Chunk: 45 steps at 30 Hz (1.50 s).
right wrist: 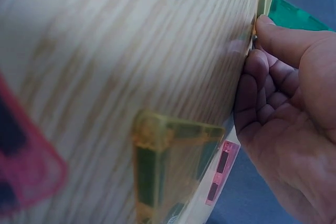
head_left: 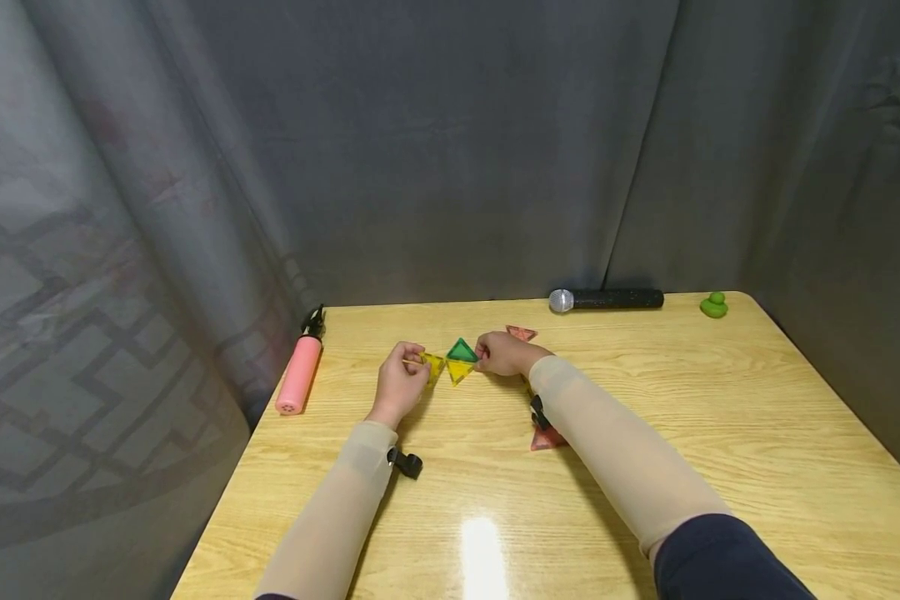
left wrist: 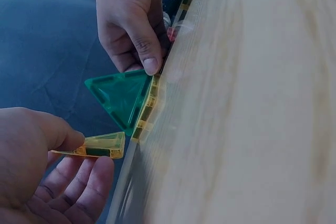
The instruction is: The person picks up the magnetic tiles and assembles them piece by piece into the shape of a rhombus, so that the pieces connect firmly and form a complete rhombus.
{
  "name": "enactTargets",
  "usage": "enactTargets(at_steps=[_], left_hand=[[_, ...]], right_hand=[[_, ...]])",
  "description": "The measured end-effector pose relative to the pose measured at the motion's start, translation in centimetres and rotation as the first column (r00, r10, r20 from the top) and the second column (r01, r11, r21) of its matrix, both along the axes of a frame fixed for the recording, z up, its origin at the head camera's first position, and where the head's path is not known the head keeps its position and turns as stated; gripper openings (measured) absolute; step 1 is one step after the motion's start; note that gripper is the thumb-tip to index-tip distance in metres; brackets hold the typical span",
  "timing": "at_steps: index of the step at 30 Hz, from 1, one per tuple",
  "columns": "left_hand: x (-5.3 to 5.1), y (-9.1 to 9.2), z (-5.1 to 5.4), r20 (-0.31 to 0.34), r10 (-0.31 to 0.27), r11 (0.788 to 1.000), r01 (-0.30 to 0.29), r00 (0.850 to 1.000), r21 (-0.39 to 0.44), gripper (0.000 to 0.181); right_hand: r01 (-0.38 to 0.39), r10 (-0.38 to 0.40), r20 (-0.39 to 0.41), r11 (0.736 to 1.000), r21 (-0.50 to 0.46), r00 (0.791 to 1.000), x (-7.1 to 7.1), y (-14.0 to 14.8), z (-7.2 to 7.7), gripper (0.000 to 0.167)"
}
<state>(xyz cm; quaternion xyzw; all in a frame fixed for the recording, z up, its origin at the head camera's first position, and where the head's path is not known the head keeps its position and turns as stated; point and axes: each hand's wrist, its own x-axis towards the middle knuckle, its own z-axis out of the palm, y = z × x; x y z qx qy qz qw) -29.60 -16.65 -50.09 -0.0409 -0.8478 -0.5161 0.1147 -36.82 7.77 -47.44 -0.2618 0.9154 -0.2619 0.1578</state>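
My left hand [head_left: 400, 385] pinches a yellow triangular magnetic tile [left wrist: 100, 146] between thumb and fingers, raised off the table. Just right of it, a second yellow triangular tile [head_left: 461, 371] lies on the tabletop. A green triangular tile [left wrist: 122, 98] stands up along that flat tile's far edge. With thumb and curled fingers, my right hand [head_left: 504, 353] grips the flat yellow tile at its right corner, close beside the green one. Another yellow tile [right wrist: 178, 156] lies partly under my right forearm.
Red triangular tiles lie behind my right hand [head_left: 521, 332] and under the right forearm [head_left: 546, 438]. A pink hand pump [head_left: 300, 373] lies at the left edge of the wooden table [head_left: 435, 517]. A microphone [head_left: 607, 300] and a green duck [head_left: 714, 305] sit along the back edge.
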Motion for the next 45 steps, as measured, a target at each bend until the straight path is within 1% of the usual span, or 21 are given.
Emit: enactTargets(at_steps=[4, 11, 14, 20, 29, 35, 40, 45], left_hand=[[-0.2, 0.2, 0.0, 0.004, 0.006, 1.000, -0.006, 1.000, -0.001, 0.031], [-0.3, 0.5, 0.0, 0.027, -0.011, 1.000, 0.011, 1.000, 0.007, 0.032], [-0.3, 0.5, 0.0, 0.034, -0.007, 1.000, 0.007, 0.999, 0.002, 0.033], [-0.5, 0.5, -0.2, 0.024, 0.014, 1.000, -0.014, 1.000, -0.006, 0.030], [-0.2, 1.1, 0.0, 0.035, 0.004, 1.000, -0.004, 0.999, -0.002, 0.027], [-0.4, 1.2, -0.4, 0.029, 0.009, 1.000, -0.009, 1.000, -0.014, 0.029], [-0.5, 1.3, -0.6, 0.030, -0.008, 1.000, 0.008, 1.000, -0.007, 0.032], [-0.4, 1.3, -0.7, 0.035, -0.025, 1.000, 0.025, 0.999, 0.005, 0.035]], right_hand=[[-0.002, 0.002, -0.002, 1.000, -0.002, 1.000, 0.0, 0.0, 0.0, 0.015], [0.011, -0.011, 0.029, 1.000, -0.008, 1.000, 0.1, 0.0, -0.1, 0.016], [0.018, -0.017, 0.035, 1.000, -0.007, 0.999, 0.1, 0.0, -0.1, 0.016], [0.014, -0.014, 0.032, 1.000, -0.010, 0.999, 0.1, 0.0, -0.1, 0.015], [0.000, 0.000, 0.036, 1.000, -0.022, 0.999, 0.2, 0.1, 0.0, 0.012], [-0.017, 0.018, 0.038, 1.000, -0.020, 0.999, 0.3, -0.2, 0.4, 0.011], [-0.036, 0.037, 0.027, 0.999, -0.035, 0.999, 0.1, -0.2, 0.3, 0.011], [-0.043, 0.046, 0.038, 0.997, -0.065, 0.998, -0.1, -0.2, 0.2, 0.011]])
